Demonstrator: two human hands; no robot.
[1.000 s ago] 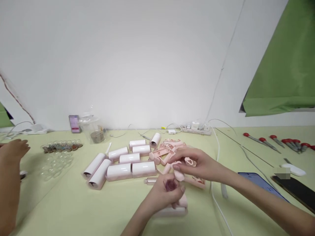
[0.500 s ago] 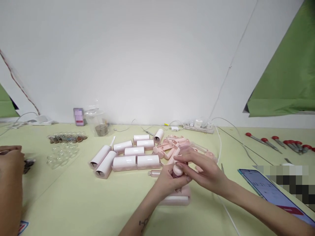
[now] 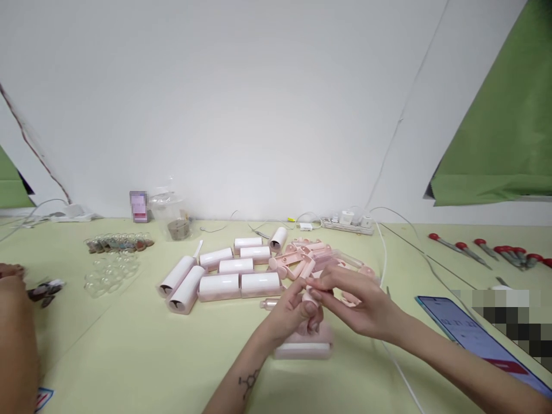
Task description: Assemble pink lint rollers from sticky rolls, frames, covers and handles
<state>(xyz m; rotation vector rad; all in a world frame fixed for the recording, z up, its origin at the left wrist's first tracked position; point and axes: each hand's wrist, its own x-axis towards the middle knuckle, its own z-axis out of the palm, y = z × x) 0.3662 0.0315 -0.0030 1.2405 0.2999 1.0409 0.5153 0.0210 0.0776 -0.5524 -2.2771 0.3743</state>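
Note:
My left hand [image 3: 293, 310] is closed around a small pale pink plastic part [image 3: 309, 295], mostly hidden by fingers. At its upper end, my right hand [image 3: 356, 296] pinches with thumb and fingertips. Below the hands lies a white roll in a pinkish clear cover [image 3: 304, 349], like a lint roller. Several similar white rolls [image 3: 219, 284] lie to the left. Behind my fingers is a pile of pink plastic handle parts [image 3: 302, 253]. A small clear pink piece [image 3: 268, 304] rests beside my left hand.
Small glass domes [image 3: 114, 273], a plastic bag [image 3: 170, 215] and another person's arm [image 3: 17, 339] are on the left. A power strip [image 3: 348, 226] stands by the wall. Red-handled tools [image 3: 463, 247], a phone [image 3: 474, 339] and a white cable [image 3: 401, 374] lie right.
My left hand has turned, so its fingers now cover more of the pink part. The right fingertips have drawn together at its top. The other person's arm has shifted slightly.

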